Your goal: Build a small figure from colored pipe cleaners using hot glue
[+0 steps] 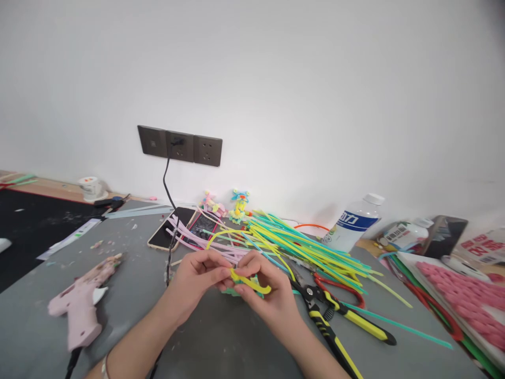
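Note:
My left hand (191, 284) is closed in a pinch on one end of a yellow pipe cleaner (258, 287). Opposite it, my right hand (274, 297) grips the same strip between thumb and fingers, and its bent end sticks out over the thumb. A light-green fuzzy piece (230, 291) shows partly beneath the fingers; which hand bears it I cannot tell. Beyond the hands lie pink pipe cleaners (189, 237) and a heap of yellow and teal pipe cleaners (311, 252). Pliers with yellow-black handles (335, 310) lie open to the right of my right hand.
A pink glue gun (81, 305) lies at left. A black cord (165, 184) hangs from the wall socket (180, 146) past a phone (169, 231). Two small fuzzy figures (239, 206) stand by the wall. Red-handled scissors (339, 289), a bottle (351, 223) and pink braided material (465, 295) are at right.

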A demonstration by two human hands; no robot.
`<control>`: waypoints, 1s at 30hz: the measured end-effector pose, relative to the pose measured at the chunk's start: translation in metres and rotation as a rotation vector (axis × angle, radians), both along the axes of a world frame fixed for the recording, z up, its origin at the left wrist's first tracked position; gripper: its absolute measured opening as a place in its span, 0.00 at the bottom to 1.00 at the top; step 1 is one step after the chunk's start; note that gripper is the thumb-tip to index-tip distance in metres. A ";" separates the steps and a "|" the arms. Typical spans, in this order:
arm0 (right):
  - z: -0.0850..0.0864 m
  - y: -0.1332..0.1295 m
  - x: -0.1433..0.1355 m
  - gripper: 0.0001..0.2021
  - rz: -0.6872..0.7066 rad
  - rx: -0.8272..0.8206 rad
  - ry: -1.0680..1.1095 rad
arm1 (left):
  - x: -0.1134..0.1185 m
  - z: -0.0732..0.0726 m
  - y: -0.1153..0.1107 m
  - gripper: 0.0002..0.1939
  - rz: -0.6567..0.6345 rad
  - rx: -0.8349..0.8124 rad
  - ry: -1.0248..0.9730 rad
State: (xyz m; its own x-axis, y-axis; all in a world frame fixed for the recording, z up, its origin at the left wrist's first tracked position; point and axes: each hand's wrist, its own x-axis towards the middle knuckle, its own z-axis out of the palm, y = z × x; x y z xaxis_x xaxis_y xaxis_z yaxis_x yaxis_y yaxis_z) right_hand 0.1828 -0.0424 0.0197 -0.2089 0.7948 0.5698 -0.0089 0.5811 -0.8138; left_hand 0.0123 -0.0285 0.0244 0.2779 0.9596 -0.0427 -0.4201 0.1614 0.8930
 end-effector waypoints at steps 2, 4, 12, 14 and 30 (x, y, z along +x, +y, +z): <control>-0.002 0.001 0.000 0.03 -0.020 -0.052 0.026 | 0.000 -0.002 0.000 0.12 0.004 0.026 0.009; -0.004 0.002 0.000 0.03 -0.035 -0.108 0.053 | 0.000 -0.005 0.001 0.11 -0.006 0.028 0.009; 0.003 0.009 0.013 0.04 0.074 -0.216 0.032 | -0.003 -0.001 -0.002 0.14 -0.152 0.000 0.039; 0.006 0.010 0.017 0.04 0.155 -0.226 -0.018 | -0.004 0.001 -0.002 0.16 -0.246 -0.045 0.063; 0.013 0.009 0.020 0.08 0.430 -0.447 -0.174 | -0.017 -0.007 0.000 0.11 -0.624 -0.193 0.289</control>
State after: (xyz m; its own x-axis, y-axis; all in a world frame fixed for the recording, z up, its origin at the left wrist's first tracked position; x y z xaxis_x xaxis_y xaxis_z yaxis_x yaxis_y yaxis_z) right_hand 0.2031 -0.0339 0.0330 -0.6210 0.7725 0.1323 -0.0117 0.1596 -0.9871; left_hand -0.0046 -0.0289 0.0171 0.7246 0.5932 -0.3508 0.0516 0.4609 0.8860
